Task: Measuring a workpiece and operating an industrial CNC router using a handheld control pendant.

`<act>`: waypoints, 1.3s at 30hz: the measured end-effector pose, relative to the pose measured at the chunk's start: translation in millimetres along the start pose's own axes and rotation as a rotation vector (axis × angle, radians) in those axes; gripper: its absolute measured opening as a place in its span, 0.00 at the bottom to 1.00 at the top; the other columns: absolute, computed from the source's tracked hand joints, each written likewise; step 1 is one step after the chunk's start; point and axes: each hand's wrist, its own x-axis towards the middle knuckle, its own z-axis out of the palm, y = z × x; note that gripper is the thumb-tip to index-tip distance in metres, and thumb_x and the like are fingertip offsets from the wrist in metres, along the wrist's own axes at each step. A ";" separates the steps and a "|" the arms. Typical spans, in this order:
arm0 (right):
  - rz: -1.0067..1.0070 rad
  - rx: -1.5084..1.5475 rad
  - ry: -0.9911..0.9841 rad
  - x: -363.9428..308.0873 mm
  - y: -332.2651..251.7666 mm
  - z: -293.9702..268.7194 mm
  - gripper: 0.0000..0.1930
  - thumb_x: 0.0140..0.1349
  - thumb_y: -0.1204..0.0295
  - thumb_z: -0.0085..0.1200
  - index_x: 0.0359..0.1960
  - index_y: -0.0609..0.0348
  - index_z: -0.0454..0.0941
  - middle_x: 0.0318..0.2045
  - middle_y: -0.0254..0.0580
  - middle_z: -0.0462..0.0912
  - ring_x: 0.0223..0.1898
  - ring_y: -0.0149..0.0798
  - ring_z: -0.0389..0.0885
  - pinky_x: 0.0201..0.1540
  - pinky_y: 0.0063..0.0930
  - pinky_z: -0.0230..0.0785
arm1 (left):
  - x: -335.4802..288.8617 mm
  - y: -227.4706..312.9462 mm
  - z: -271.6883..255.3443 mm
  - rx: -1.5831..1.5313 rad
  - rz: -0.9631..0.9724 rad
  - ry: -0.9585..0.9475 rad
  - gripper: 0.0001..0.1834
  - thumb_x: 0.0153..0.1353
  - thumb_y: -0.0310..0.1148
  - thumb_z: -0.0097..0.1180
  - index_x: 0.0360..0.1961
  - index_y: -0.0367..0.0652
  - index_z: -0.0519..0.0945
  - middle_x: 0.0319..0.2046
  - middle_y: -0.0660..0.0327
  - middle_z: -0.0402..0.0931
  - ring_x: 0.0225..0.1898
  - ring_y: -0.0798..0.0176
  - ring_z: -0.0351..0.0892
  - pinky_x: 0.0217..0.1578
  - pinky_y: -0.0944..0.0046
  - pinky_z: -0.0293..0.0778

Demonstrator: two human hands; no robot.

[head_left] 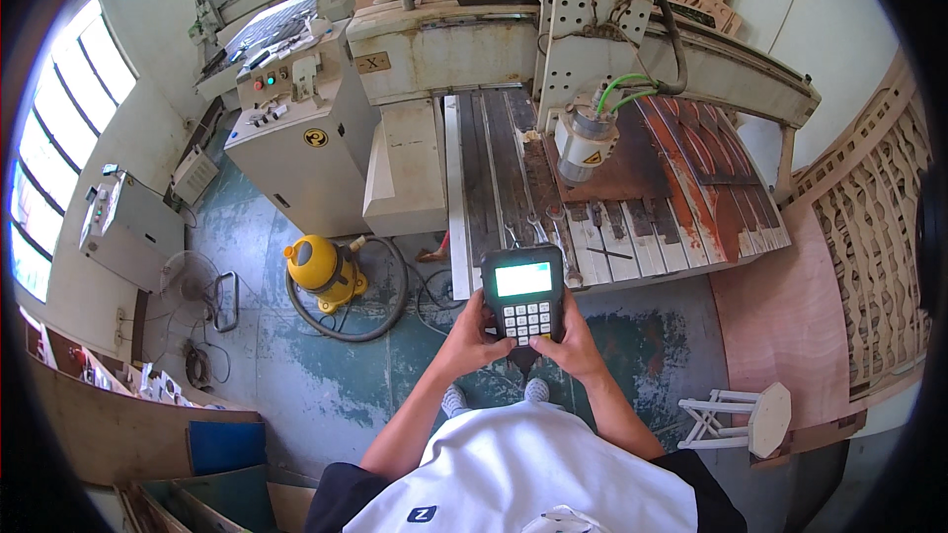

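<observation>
Both my hands hold a black handheld controller (pixel 491 288) with a lit screen and white keys. My left hand (pixel 471 342) wraps its left side, the thumb on the lower keys. On the other side my right hand (pixel 573 342) grips it, its thumb also at the bottom keys. Beyond the controller stands a CNC router's slatted bed (pixel 484 153), with several wrenches (pixel 534 227) lying near its front edge. Over the bed hangs the spindle (pixel 585 143), with green hoses (pixel 624 84) at its top. A reddish-brown board (pixel 632 172) lies beneath and beside it.
A grey control cabinet (pixel 301 172) stands left of the bed. On the floor are a yellow vacuum cleaner (pixel 331 274) with a hose (pixel 387 321), cables and a fan (pixel 188 279). At right, a white folding stool (pixel 768 421) stands near leaning wooden panels (pixel 780 306).
</observation>
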 end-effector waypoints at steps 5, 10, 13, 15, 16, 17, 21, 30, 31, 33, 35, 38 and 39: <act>-0.018 0.014 -0.007 1.2 -2.5 0.9 0.43 0.47 0.81 0.57 0.67 0.65 0.49 0.57 0.46 0.67 0.59 0.37 0.65 0.64 0.31 0.55 | 1.0 -3.9 -0.9 0.010 0.041 -0.005 0.42 0.45 0.13 0.59 0.63 0.38 0.56 0.45 0.56 0.68 0.50 0.61 0.73 0.47 0.62 0.76; -0.016 -0.030 0.002 -0.2 -0.9 -2.8 0.44 0.47 0.81 0.58 0.68 0.66 0.48 0.58 0.47 0.66 0.61 0.38 0.64 0.64 0.32 0.54 | 1.0 -0.6 0.3 0.023 0.040 -0.027 0.42 0.46 0.14 0.59 0.63 0.38 0.56 0.46 0.57 0.68 0.49 0.60 0.72 0.48 0.60 0.77; -0.026 -0.012 0.003 -0.6 -0.5 -3.1 0.44 0.48 0.80 0.58 0.68 0.67 0.47 0.59 0.49 0.65 0.62 0.39 0.62 0.65 0.32 0.52 | 0.0 -1.2 0.1 0.039 0.004 -0.030 0.43 0.46 0.13 0.59 0.64 0.38 0.55 0.48 0.56 0.68 0.51 0.59 0.72 0.49 0.60 0.76; -0.039 -0.085 -0.013 -0.4 4.5 -4.6 0.45 0.48 0.80 0.58 0.68 0.67 0.47 0.60 0.50 0.64 0.64 0.40 0.60 0.66 0.32 0.51 | 0.7 -11.2 -2.7 0.046 0.107 -0.016 0.43 0.47 0.15 0.60 0.64 0.37 0.52 0.47 0.53 0.71 0.49 0.59 0.76 0.40 0.64 0.81; -0.040 -0.085 -0.007 -0.6 4.0 -4.3 0.45 0.48 0.80 0.58 0.68 0.67 0.47 0.60 0.50 0.64 0.64 0.40 0.60 0.66 0.32 0.51 | 0.6 -14.1 -3.7 0.047 0.107 -0.021 0.43 0.47 0.15 0.60 0.64 0.37 0.52 0.47 0.53 0.71 0.49 0.59 0.76 0.40 0.64 0.81; -0.037 -0.063 -0.015 -0.6 2.8 -4.1 0.45 0.48 0.80 0.58 0.68 0.66 0.46 0.60 0.50 0.64 0.64 0.40 0.59 0.66 0.32 0.50 | 0.8 -12.8 -3.0 0.033 0.108 -0.027 0.43 0.48 0.16 0.60 0.64 0.37 0.52 0.47 0.52 0.71 0.49 0.59 0.76 0.40 0.64 0.81; -0.042 -0.056 -0.030 -2.7 -2.8 -3.4 0.47 0.47 0.80 0.58 0.69 0.65 0.44 0.61 0.51 0.63 0.64 0.40 0.59 0.66 0.32 0.50 | 1.9 -14.3 -3.5 0.044 0.124 -0.042 0.42 0.49 0.16 0.60 0.64 0.37 0.53 0.47 0.52 0.71 0.49 0.59 0.75 0.40 0.63 0.80; -0.030 -0.038 -0.015 -4.4 -8.4 0.8 0.48 0.47 0.80 0.59 0.69 0.65 0.43 0.61 0.51 0.62 0.64 0.41 0.61 0.65 0.34 0.53 | 1.3 -10.1 -1.1 0.202 0.196 0.015 0.35 0.56 0.23 0.61 0.62 0.36 0.56 0.43 0.51 0.77 0.46 0.62 0.78 0.45 0.61 0.76; -0.031 -0.038 -0.013 -4.5 -8.4 0.3 0.48 0.47 0.80 0.59 0.69 0.65 0.43 0.61 0.51 0.62 0.64 0.41 0.61 0.65 0.34 0.53 | 0.9 -9.3 -0.9 0.203 0.195 0.012 0.35 0.56 0.23 0.61 0.62 0.36 0.56 0.43 0.51 0.77 0.46 0.62 0.78 0.45 0.61 0.76; -0.050 -0.113 -0.012 -4.5 -8.1 -1.2 0.48 0.47 0.80 0.59 0.69 0.65 0.43 0.61 0.53 0.62 0.64 0.43 0.60 0.65 0.34 0.52 | 0.3 -8.0 -0.5 0.190 0.151 0.019 0.35 0.57 0.24 0.61 0.62 0.36 0.57 0.44 0.50 0.77 0.46 0.62 0.78 0.48 0.59 0.74; -0.058 -0.114 -0.015 -4.1 -5.8 -2.1 0.48 0.47 0.80 0.59 0.69 0.66 0.43 0.62 0.54 0.62 0.64 0.44 0.60 0.65 0.35 0.52 | 0.1 -7.7 0.1 0.177 0.154 0.020 0.35 0.57 0.24 0.61 0.62 0.36 0.57 0.43 0.51 0.77 0.46 0.62 0.78 0.48 0.60 0.74; -0.081 -0.147 -0.018 -4.8 -4.7 -2.3 0.49 0.47 0.79 0.60 0.69 0.66 0.42 0.62 0.55 0.62 0.65 0.45 0.60 0.66 0.35 0.52 | -0.2 -9.3 0.7 0.153 0.168 0.024 0.34 0.57 0.24 0.61 0.62 0.36 0.57 0.43 0.52 0.77 0.46 0.62 0.78 0.48 0.60 0.74; -0.095 -0.178 -0.015 -5.3 -4.7 -2.3 0.49 0.47 0.79 0.60 0.69 0.66 0.42 0.62 0.55 0.62 0.65 0.45 0.60 0.66 0.35 0.52 | -0.2 -10.2 1.0 0.142 0.179 0.027 0.34 0.57 0.24 0.61 0.61 0.36 0.58 0.43 0.53 0.77 0.45 0.63 0.78 0.47 0.61 0.74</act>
